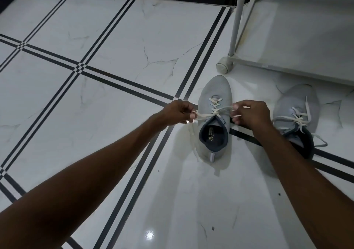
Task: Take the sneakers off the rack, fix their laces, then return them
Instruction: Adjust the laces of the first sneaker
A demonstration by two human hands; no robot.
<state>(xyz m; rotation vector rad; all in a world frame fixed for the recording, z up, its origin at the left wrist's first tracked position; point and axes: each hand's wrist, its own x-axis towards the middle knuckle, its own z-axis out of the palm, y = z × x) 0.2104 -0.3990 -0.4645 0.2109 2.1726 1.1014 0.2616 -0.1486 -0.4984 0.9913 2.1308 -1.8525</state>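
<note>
A grey sneaker (214, 118) stands upright on the floor (115, 57) just right of the middle of the view, its long axis running from 6 o'clock to 12 o'clock: the toe points toward 12, away from the person, and the heel with its small pull loop faces 6. The dark lining of the opening shows from above. A cream lace (206, 114) crosses the tongue and is drawn out taut to both sides – toward 9 o'clock and toward 3 o'clock.

The left hand (177, 112), at 9 o'clock of the shoe, has its fingers (188, 117) closed around one end of the lace. The right hand (251, 114), at 3 o'clock, has its fingers pinched on the other end.

A second sneaker (297, 112) sits at 3 o'clock of the first, well apart from it, partly behind the right forearm; its toe points toward 12 to 1 o'clock, and its laces lie loose, 1 strand trailing onto the floor.

The floor is glossy white marble-look tile with thin black striped bands crossing it – a lamp glares off it near 6 o'clock. At 1 o'clock stands the white rack (287, 62), with a slim post, a caster and a low shelf.
</note>
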